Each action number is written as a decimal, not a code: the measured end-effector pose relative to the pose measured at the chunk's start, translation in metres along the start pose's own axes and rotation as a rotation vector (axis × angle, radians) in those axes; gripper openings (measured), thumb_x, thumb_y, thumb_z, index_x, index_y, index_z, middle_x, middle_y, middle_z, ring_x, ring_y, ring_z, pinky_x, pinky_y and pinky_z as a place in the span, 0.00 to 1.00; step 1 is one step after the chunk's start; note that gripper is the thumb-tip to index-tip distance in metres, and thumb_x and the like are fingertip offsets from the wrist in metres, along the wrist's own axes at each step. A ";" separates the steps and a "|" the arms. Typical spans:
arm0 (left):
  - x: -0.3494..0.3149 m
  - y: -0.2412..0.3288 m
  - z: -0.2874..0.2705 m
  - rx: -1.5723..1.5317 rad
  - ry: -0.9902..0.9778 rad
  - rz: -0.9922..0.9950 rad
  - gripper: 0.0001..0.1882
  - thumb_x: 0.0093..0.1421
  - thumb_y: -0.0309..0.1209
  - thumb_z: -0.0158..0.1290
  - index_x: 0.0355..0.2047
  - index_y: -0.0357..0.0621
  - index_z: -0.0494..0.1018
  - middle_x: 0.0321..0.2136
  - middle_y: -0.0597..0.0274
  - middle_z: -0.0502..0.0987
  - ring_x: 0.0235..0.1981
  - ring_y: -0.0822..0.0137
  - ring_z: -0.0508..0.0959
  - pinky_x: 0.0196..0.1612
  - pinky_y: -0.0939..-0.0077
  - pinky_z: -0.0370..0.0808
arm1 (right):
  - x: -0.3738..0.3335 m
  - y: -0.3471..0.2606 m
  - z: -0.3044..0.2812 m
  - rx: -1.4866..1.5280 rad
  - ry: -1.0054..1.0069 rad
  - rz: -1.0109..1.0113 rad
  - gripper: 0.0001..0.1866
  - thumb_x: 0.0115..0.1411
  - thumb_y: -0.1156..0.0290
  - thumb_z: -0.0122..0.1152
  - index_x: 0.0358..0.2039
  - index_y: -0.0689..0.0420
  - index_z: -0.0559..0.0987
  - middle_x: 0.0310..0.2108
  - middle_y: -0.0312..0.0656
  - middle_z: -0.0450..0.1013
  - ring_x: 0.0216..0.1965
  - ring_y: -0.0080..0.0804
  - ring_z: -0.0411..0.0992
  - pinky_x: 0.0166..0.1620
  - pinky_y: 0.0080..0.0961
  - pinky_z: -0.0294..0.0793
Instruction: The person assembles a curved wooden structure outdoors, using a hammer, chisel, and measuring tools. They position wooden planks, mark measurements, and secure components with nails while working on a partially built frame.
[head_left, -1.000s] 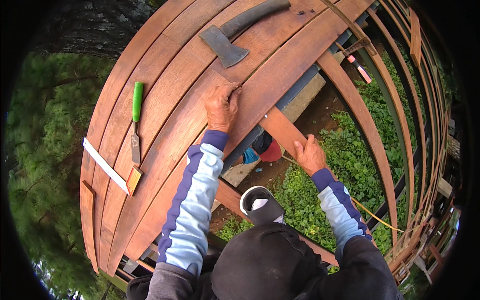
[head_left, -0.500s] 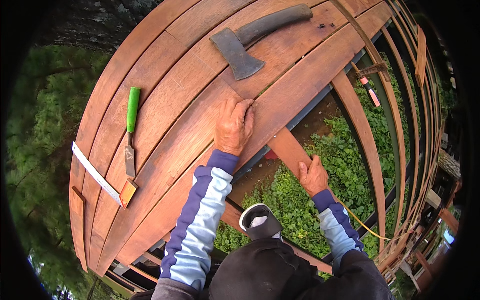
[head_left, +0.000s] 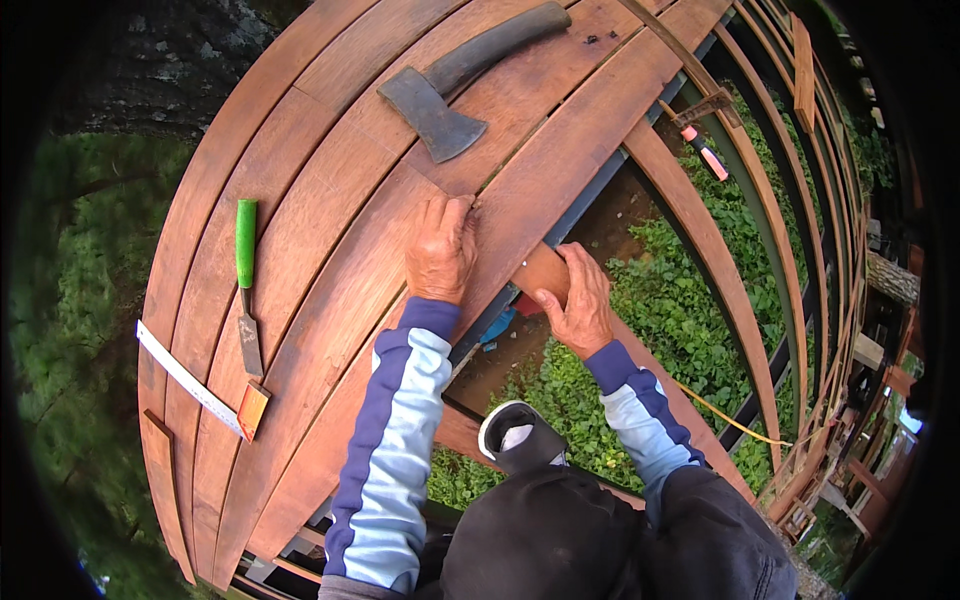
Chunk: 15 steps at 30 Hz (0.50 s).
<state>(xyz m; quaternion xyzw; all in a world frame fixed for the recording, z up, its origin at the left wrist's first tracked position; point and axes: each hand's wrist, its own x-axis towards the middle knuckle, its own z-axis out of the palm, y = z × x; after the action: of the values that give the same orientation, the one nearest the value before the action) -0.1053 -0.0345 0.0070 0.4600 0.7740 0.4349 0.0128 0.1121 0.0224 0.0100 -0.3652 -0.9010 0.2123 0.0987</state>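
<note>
Reddish-brown planks spread beneath our left hand, whose fingers curl close together at a seam; whether they pinch anything, we cannot tell. Our right hand clasps a wooden slat, thumb on the near side and fingers over the far edge, where it juts from under the planks above green plants. Beyond our left hand lies an axe; farther left, we see a green-handled chisel and a try square.
</note>
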 end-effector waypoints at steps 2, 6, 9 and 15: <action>-0.001 0.000 -0.001 0.015 -0.012 -0.020 0.09 0.52 0.23 0.58 0.35 0.42 0.74 0.29 0.56 0.73 0.32 0.55 0.76 0.34 0.66 0.73 | 0.020 -0.005 0.004 0.062 0.023 0.027 0.31 0.57 0.51 0.59 0.52 0.61 0.67 0.51 0.54 0.66 0.52 0.54 0.64 0.53 0.48 0.61; -0.001 -0.001 0.003 0.015 -0.019 -0.047 0.11 0.50 0.23 0.57 0.36 0.44 0.73 0.30 0.56 0.71 0.33 0.54 0.75 0.34 0.64 0.73 | 0.048 -0.008 0.002 0.011 0.106 -0.057 0.27 0.48 0.55 0.69 0.41 0.59 0.70 0.41 0.48 0.69 0.44 0.49 0.66 0.47 0.44 0.64; 0.000 0.000 0.002 0.077 -0.017 0.008 0.10 0.53 0.24 0.56 0.37 0.43 0.73 0.30 0.55 0.72 0.33 0.54 0.75 0.34 0.65 0.73 | 0.056 -0.008 0.001 0.077 0.036 -0.009 0.26 0.47 0.49 0.68 0.31 0.57 0.69 0.32 0.44 0.68 0.38 0.46 0.66 0.43 0.43 0.64; 0.004 0.007 -0.001 0.146 -0.034 0.046 0.08 0.58 0.26 0.55 0.38 0.41 0.72 0.30 0.53 0.73 0.31 0.52 0.76 0.33 0.65 0.73 | 0.057 0.000 -0.009 0.114 -0.097 0.022 0.25 0.51 0.46 0.64 0.32 0.57 0.70 0.34 0.44 0.68 0.41 0.45 0.67 0.46 0.43 0.64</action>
<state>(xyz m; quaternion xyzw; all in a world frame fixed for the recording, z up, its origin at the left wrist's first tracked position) -0.1032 -0.0310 0.0141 0.4849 0.7924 0.3696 -0.0175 0.0745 0.0657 0.0193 -0.3583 -0.8871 0.2817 0.0733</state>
